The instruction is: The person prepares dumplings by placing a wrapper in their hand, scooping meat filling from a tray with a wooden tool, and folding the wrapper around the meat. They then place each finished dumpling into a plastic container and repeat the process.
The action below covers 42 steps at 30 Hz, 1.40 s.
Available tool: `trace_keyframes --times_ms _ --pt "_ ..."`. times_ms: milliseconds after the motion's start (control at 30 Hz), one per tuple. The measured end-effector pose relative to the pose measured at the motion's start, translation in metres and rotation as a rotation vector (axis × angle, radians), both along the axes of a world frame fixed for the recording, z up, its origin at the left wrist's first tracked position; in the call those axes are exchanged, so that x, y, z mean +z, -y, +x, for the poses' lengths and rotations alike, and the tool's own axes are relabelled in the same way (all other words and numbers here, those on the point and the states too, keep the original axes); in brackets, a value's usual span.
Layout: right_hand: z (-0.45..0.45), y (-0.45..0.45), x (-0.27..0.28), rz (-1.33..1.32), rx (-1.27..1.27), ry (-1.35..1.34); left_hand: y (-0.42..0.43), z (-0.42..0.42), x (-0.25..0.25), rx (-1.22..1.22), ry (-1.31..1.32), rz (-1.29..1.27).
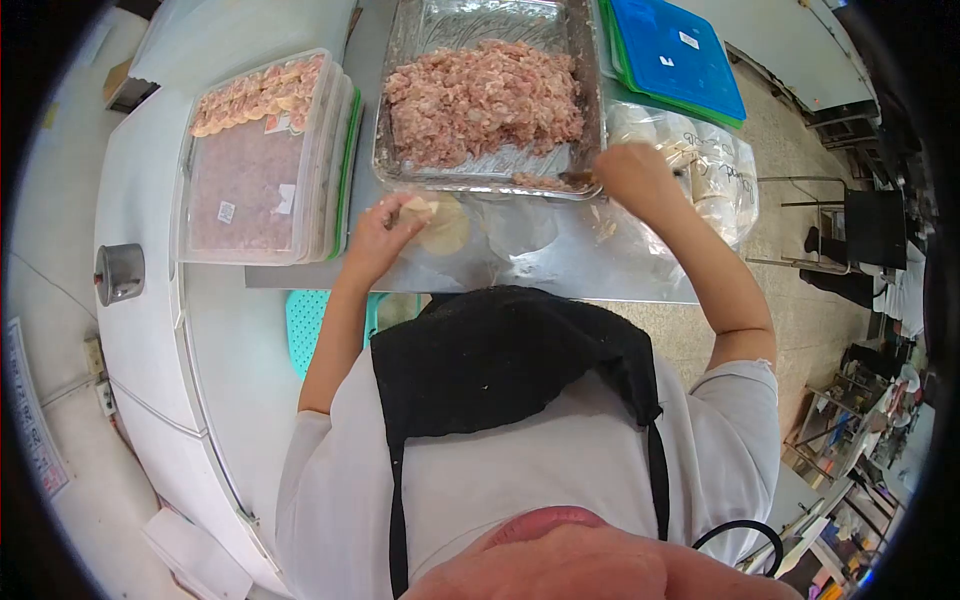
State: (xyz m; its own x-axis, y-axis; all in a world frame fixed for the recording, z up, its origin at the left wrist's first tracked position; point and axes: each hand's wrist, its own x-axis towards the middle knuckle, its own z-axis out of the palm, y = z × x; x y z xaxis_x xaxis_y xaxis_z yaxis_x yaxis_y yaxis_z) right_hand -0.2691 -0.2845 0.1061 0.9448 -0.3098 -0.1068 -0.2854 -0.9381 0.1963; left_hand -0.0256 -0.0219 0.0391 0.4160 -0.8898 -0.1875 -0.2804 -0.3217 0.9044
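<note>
My left hand [384, 236] is closed at the front edge of the metal table, its thumb and fingers pinching a pale folded dumpling wrapper [420, 207]. Right beside it lies a thin round wrapper [446, 232]. A metal tray [480, 187] with a heap of minced meat [485, 105] stands in front of me. At the tray's near right corner my right hand [640, 180] is wrapped round a thin tool; its dark tip [577, 179] is by a smear of meat [540, 181]. Most of the tool is hidden by the fingers.
Stacked clear containers [245, 185] of meat and filled pieces stand at the left. On the right are a plastic bag of white rolls [715, 180] and blue and green lids [680, 55]. A metal pot [120, 273] is far left, a turquoise basket [302, 330] below the table.
</note>
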Motion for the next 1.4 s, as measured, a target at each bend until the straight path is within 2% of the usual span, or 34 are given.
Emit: trace_keyframes --times_ms 33,100,133,200,233,300,400,433,500,567,733,800,833,900,933,1000,1033,1100,1133,1200,1233,1300,1333,1400 --pt "0.000 -0.013 -0.011 0.060 -0.018 0.040 -0.001 0.001 0.005 -0.001 -0.005 -0.001" --pt "0.011 -0.037 -0.011 0.150 -0.090 0.036 -0.005 0.004 0.013 -0.104 0.366 -0.206" --pt "0.018 -0.043 -0.012 0.149 -0.089 0.033 -0.009 0.009 0.007 -0.103 0.363 -0.207" --pt "0.032 -0.052 -0.018 0.202 -0.104 0.078 -0.017 0.018 -0.007 -0.033 0.107 -0.206" --pt "0.041 -0.056 -0.021 0.200 -0.100 0.078 -0.021 0.023 -0.008 -0.029 0.108 -0.208" --pt "0.060 -0.065 -0.030 0.197 -0.040 0.128 -0.026 0.028 -0.007 -0.068 -0.296 -0.268" --pt "0.091 -0.079 -0.041 0.192 -0.006 0.124 -0.038 0.028 -0.007 -0.045 -0.449 -0.125" --pt "0.101 -0.083 -0.041 0.189 -0.001 0.125 -0.042 0.027 -0.010 -0.041 -0.447 -0.129" --pt "0.116 -0.089 -0.041 0.247 0.003 0.109 -0.051 0.027 -0.022 0.011 -0.719 -0.241" --pt "0.127 -0.086 -0.049 0.316 0.010 0.112 -0.061 0.034 -0.040 0.005 -0.792 -0.204" --pt "0.138 -0.064 -0.038 0.410 -0.078 0.129 -0.068 0.036 -0.014 0.103 -1.011 -0.177" --pt "0.141 -0.047 -0.068 0.301 0.016 0.147 -0.070 0.040 -0.012 0.094 -1.444 -0.311" --pt "0.141 -0.048 -0.075 0.303 0.019 0.147 -0.070 0.040 -0.013 0.098 -1.442 -0.313" --pt "0.141 -0.048 -0.080 0.360 0.002 0.073 -0.067 0.037 -0.015 -0.017 -1.212 -0.483" --pt "0.139 -0.048 -0.079 0.363 0.005 0.073 -0.066 0.035 -0.014 -0.013 -1.211 -0.482" --pt "0.131 -0.045 -0.072 0.507 0.058 0.016 -0.061 0.031 -0.007 0.156 -0.912 -0.287" --pt "0.127 -0.040 -0.075 0.506 0.059 0.020 -0.057 0.028 -0.002 0.155 -0.908 -0.288" --pt "0.117 -0.028 -0.080 0.722 0.124 0.108 -0.046 0.021 0.010 0.316 -0.996 -0.401" --pt "0.110 -0.024 -0.078 0.720 0.125 0.113 -0.039 0.019 0.015 0.313 -0.992 -0.403" --pt "0.095 -0.021 -0.071 0.904 0.036 0.171 -0.024 0.015 0.025 0.405 -0.974 -0.591" --pt "0.091 -0.024 -0.059 0.902 0.037 0.172 -0.014 0.015 0.027 0.404 -0.973 -0.593" --pt "0.081 -0.028 -0.029 1.274 -0.252 0.147 0.012 0.016 0.031 0.600 -0.865 -0.578" --pt "0.079 -0.031 -0.015 1.273 -0.251 0.148 0.026 0.014 0.036 0.599 -0.864 -0.580" --pt "0.079 -0.039 0.002 1.417 -0.275 0.359 0.056 0.010 0.044 0.467 -1.087 -0.676"
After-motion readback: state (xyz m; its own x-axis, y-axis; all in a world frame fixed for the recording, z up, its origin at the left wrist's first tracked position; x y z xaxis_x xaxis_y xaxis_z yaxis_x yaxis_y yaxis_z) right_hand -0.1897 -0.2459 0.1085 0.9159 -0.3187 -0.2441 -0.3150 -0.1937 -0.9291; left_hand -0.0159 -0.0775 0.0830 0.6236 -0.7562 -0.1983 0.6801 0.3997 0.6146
